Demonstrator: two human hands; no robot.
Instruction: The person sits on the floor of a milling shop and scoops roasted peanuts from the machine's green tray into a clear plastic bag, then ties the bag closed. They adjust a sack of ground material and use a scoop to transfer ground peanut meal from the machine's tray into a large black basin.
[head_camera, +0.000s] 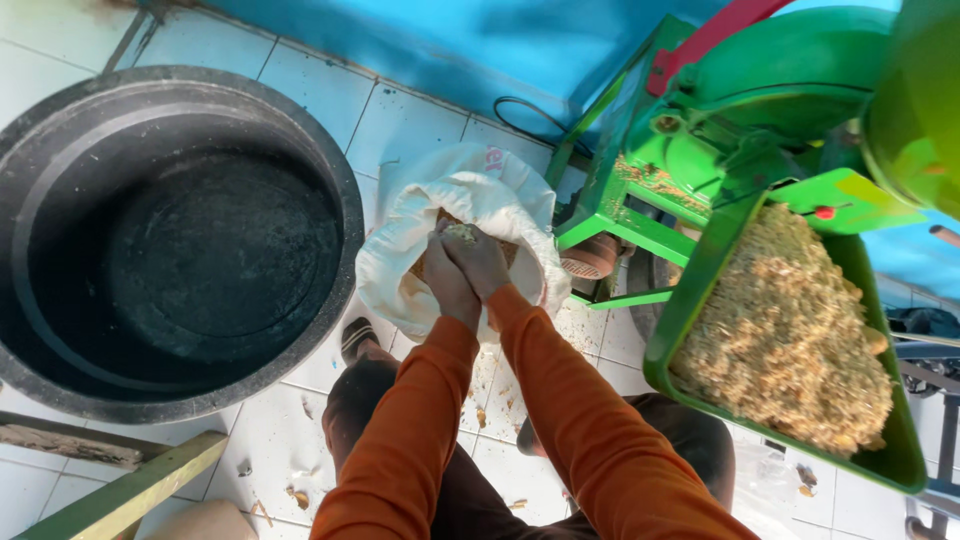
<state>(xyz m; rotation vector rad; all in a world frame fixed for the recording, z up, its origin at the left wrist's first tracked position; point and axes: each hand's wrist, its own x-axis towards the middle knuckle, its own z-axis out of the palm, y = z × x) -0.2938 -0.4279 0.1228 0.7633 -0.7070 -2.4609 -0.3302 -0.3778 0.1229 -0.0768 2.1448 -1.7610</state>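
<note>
Head view – hands together inside white sack

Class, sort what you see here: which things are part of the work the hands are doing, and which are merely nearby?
In use:
left hand and right hand, both inside the white sack
brownish feed in the sack

Merely nearby:
big black tub
green machine
green tray of chopped feed
scraps on the tiled floor

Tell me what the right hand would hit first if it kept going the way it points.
Most likely the tan crumbly material inside the open white sack; the right hand already points down into its mouth, beside the left hand.
</note>
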